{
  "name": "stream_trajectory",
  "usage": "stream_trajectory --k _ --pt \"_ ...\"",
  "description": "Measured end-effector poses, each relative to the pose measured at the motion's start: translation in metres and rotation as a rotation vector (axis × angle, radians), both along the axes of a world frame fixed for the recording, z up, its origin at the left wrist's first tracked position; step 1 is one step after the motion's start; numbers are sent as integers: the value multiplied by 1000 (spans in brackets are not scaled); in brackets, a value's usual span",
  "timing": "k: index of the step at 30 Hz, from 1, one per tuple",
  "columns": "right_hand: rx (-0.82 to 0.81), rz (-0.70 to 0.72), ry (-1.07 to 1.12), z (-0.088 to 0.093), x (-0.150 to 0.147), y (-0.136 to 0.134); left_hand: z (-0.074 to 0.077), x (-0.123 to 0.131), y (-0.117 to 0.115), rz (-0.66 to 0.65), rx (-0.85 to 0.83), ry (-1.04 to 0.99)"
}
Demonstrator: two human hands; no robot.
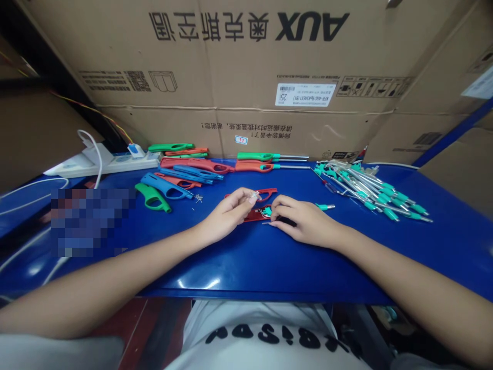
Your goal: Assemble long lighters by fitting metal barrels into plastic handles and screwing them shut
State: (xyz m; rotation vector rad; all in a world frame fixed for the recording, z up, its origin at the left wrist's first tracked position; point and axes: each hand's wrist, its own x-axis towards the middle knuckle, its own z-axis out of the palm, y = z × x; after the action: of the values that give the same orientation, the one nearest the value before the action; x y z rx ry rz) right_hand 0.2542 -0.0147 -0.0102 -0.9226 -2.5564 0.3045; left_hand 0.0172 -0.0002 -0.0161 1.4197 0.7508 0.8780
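My left hand (235,209) is closed in a pinch on a small whitish piece (254,195), too small to name. Under both hands lies a red lighter shell half (252,216), with white wires and a teal part (265,211) in it. My right hand (298,218) bends over its right end, with a thin pale pin (266,223) at the pinched fingertips. A second red shell half (271,193) lies just behind, partly covered by my left hand. To the right of my right hand, a metal tube with a teal collar (326,206) sticks out.
Coloured handle shells (181,172) lie at the back left, near several small pins (198,198). Two lighters with metal tubes (269,166) rest at the back. A heap of tubes with teal ends (370,190) is on the right. A power strip (108,165) and cardboard (215,67) stand behind.
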Motion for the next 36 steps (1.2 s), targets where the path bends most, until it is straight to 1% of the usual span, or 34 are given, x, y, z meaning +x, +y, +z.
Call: stream_trajectory --k 2,4,7,9,11,13,15,20,25,30,36 --pt "-109 -6 148 -2 0 2 -1 0 -1 15 43 14" --pt "-233 -53 295 -4 0 4 -2 -1 -1 18 79 32" --pt "-498 -160 480 -6 1 9 -2 -2 0 3 132 92" --pt "-648 -188 562 -5 1 12 -2 -3 1 -1 186 155" --pt "-721 -184 607 -3 1 13 -2 -4 4 17 229 230" --pt "-734 -159 610 -2 0 12 -3 -5 5 44 251 288" --pt "-711 -120 571 -1 0 11 -4 -5 6 54 267 308" --pt "-628 -49 469 -5 -1 8 -4 -6 6 12 309 285" --pt "-592 -73 498 -8 -1 10 -4 -7 6 -1 297 307" --pt "-586 -95 506 -6 -1 12 -4 -7 5 -3 306 297" --pt "-566 -88 528 -3 -2 11 -3 -7 4 2 296 300"
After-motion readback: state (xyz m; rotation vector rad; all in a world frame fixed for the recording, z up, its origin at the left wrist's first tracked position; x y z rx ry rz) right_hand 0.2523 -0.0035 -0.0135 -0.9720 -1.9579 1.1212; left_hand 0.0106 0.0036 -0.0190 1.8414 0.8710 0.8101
